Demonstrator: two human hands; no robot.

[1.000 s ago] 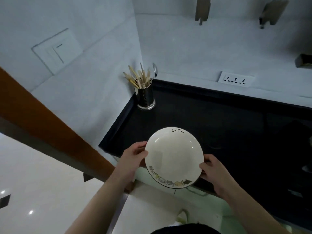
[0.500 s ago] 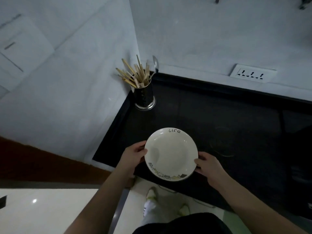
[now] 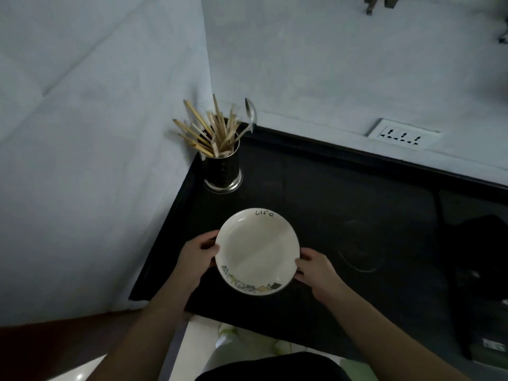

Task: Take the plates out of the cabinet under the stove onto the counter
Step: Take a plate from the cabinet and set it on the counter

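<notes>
Fingers (image 3: 204, 244) of both hands gripping white plate (image 3: 257, 251) rims, now farther over black counter (image 3: 330, 188)

The plate (image 3: 257, 251) carries one handwritten-style word in black on its far rim, reading "life". A band of small drawn figures runs along its near rim, without legible letters. No other writing can be read.

Both hands grip a white plate (image 3: 257, 251) by its rim over the black counter (image 3: 330, 193): left hand (image 3: 196, 257), right hand (image 3: 316, 272). A metal utensil holder (image 3: 223, 171) with chopsticks (image 3: 204, 132) stands in the corner.
</notes>
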